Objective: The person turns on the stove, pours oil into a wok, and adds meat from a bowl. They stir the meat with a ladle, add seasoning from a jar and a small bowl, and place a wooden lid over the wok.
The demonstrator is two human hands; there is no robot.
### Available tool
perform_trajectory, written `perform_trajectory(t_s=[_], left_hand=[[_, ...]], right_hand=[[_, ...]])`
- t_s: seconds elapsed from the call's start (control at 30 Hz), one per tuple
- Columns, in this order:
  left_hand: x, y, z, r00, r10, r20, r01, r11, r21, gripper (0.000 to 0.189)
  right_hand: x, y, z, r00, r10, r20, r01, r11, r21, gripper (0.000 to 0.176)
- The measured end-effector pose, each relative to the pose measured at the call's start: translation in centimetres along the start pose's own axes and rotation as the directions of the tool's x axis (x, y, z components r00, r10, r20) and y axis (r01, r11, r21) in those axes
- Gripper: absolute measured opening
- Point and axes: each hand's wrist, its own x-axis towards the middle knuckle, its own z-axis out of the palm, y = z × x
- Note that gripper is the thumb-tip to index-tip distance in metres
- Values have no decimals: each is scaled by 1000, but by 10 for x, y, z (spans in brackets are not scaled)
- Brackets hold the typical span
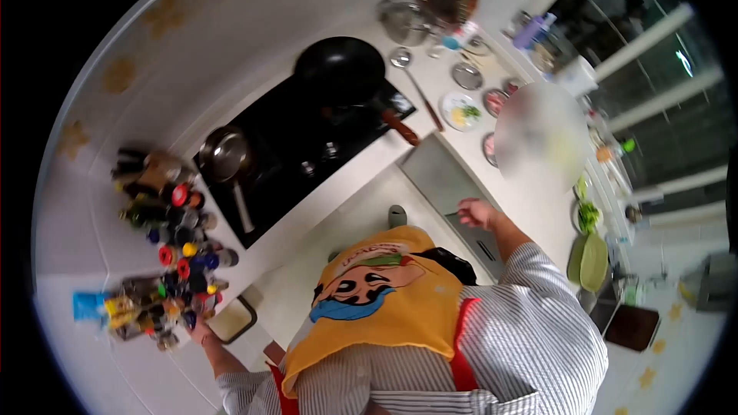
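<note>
My left hand (199,331) reaches to the near end of the crowd of seasoning bottles (184,261) on the left counter. Its fingers are right by a small dark-capped bottle (189,318); whether they grip it is hard to make out. My right hand (478,214) hangs in the air in front of the right counter's grey cabinet front (443,183). Its fingers are loosely bent and apart, with nothing seen in them. Between the hands is my yellow apron (377,284) with a cartoon print.
A black wok (340,69) and a steel saucepan (227,155) stand on the black hob (284,134). A ladle (419,92), a plate of chopped food (460,112) and small bowls (494,101) sit on the right counter. Beyond are a green basin (589,261) and leafy greens (588,217). A blurred patch hides part of that counter.
</note>
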Motion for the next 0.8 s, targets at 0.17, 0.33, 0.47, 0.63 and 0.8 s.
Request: perform_trajectory(t_s=[0.17, 0.33, 0.47, 0.63, 0.8], left_hand=[[-3, -13, -3, 999, -50, -9, 50, 996, 77, 48], [-61, -14, 12, 859, -497, -122, 462, 651, 603, 43], [-223, -62, 57, 784, -365, 502, 158, 899, 409, 22], [-314, -29, 337, 505, -277, 818, -849, 12, 528, 43], [-383, 146, 511, 654, 212, 726, -652, 645, 398, 43]], right_hand=[[10, 35, -132, 883, 208, -421, -72, 946, 317, 35], [71, 18, -198, 914, 194, -357, 45, 825, 563, 40], [145, 18, -234, 989, 65, -130, 39, 744, 667, 36], [159, 11, -231, 989, 59, -133, 66, 631, 773, 21], [137, 11, -238, 920, -44, -390, 301, 717, 629, 15]])
